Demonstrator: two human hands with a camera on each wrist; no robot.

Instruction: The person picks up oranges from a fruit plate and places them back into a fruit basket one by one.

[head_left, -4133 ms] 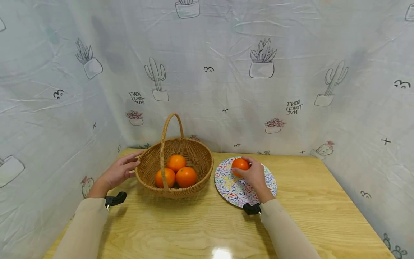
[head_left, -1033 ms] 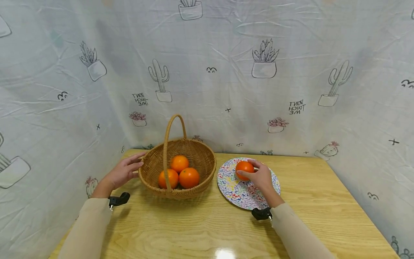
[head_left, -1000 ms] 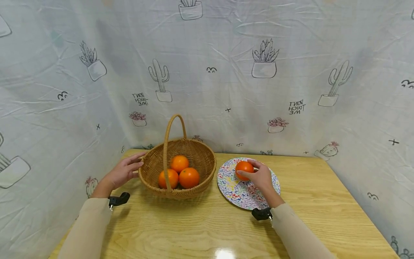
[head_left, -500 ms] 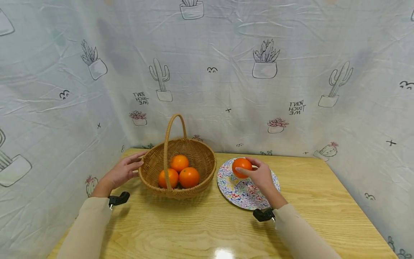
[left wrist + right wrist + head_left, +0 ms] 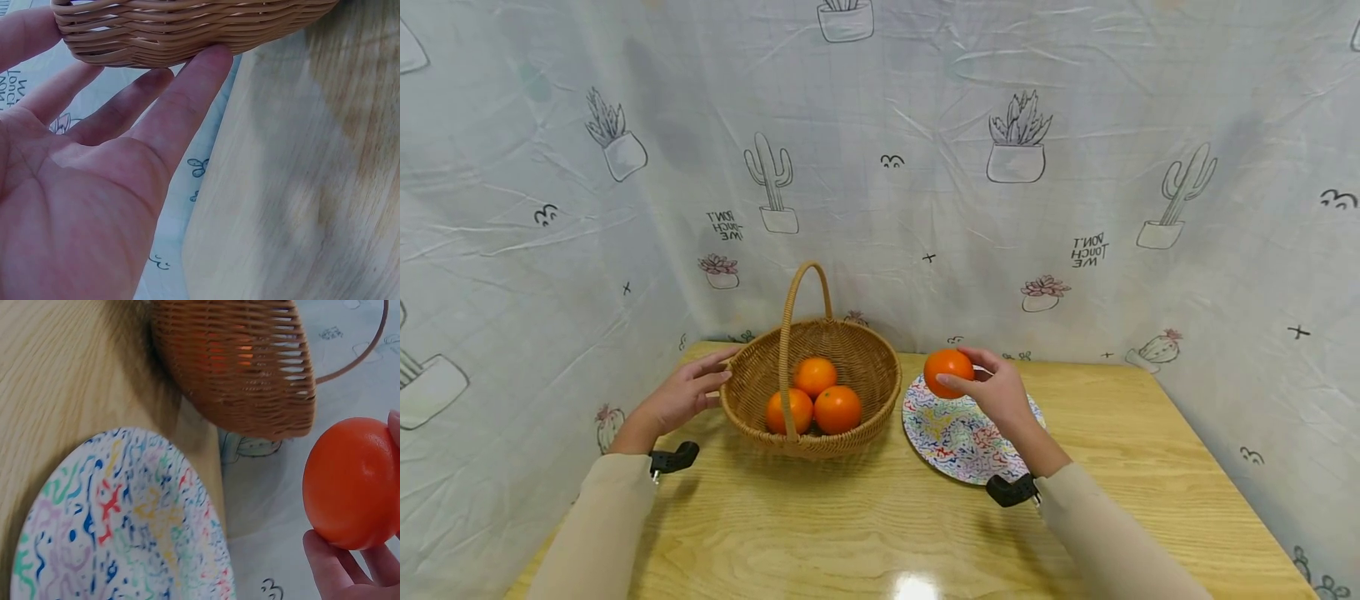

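My right hand (image 5: 1002, 395) grips an orange (image 5: 946, 372) between thumb and fingers, raised above the plate. The right wrist view shows the orange (image 5: 351, 484) close up, smooth and reddish, with fingertips at its sides. Beneath the hand lies a round white plate (image 5: 936, 450) with multicoloured squiggles, bare where visible. To its left stands a wicker basket (image 5: 880, 375) with a tall handle, holding three oranges (image 5: 838, 410). My left hand (image 5: 677, 397) touches the basket's left side with fairly straight fingers; in the left wrist view its fingertips meet the woven wall (image 5: 156, 37).
A light wooden table (image 5: 820, 525) carries the basket and plate. Cloth printed with cactus drawings (image 5: 880, 208) hangs behind the table and on both sides. The basket's arched handle (image 5: 786, 333) stands upright over the oranges. A black wrist mount (image 5: 1011, 490) sits on the right forearm.
My right hand has lifted the orange off the plate and moved it up and slightly left, towards the basket. My left hand stays at the basket's side.
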